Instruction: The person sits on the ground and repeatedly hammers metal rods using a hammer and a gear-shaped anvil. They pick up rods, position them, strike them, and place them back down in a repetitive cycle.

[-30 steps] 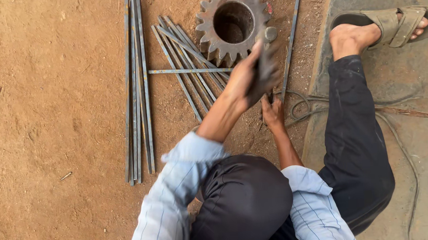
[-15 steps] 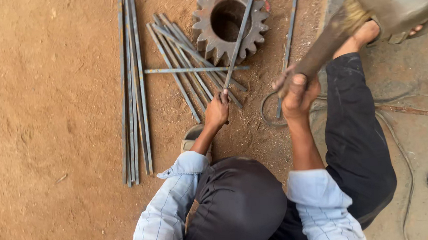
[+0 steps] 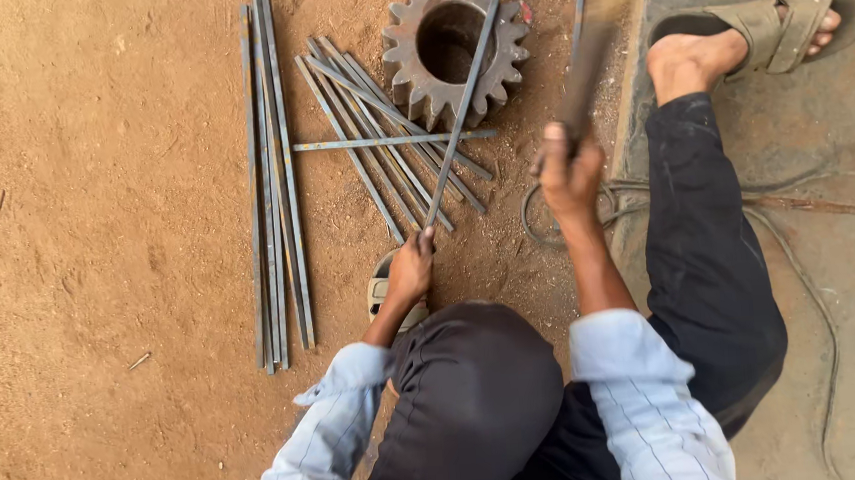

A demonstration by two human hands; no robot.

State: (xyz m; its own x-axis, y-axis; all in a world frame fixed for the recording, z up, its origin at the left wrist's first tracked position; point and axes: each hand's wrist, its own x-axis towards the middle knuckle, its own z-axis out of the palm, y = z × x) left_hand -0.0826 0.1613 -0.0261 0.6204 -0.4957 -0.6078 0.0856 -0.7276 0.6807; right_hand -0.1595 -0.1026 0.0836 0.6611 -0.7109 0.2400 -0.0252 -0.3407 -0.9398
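1. A thin steel rod [image 3: 465,97] is being held at its near end by the left hand [image 3: 410,271], whose fingers are closed round it; the rod is being laid across the open centre of a large rusty gear wheel [image 3: 454,48] lying flat on the dirt.

2. A hammer [image 3: 590,48] is being gripped by its handle in the right hand [image 3: 568,170], fingers wrapped tight; its head is blurred near the top edge of the view and is being kept well above the rod.

3. The two hands are being kept apart, one on each tool.

4. Judging by how things lie, the work is partly along: a neat bundle of long rods [image 3: 271,181] is lying straight to the left, while a looser fan of rods [image 3: 380,133] is lying just beside the gear, one of them set crosswise. Which pile is finished cannot be told.

5. No proper container is being used; only the gear's hollow centre is acting as a support, with nothing but bare ground seen in it.

6. A sandalled foot [image 3: 734,38] is being rested on the concrete to the right, near a loose wire [image 3: 800,264].
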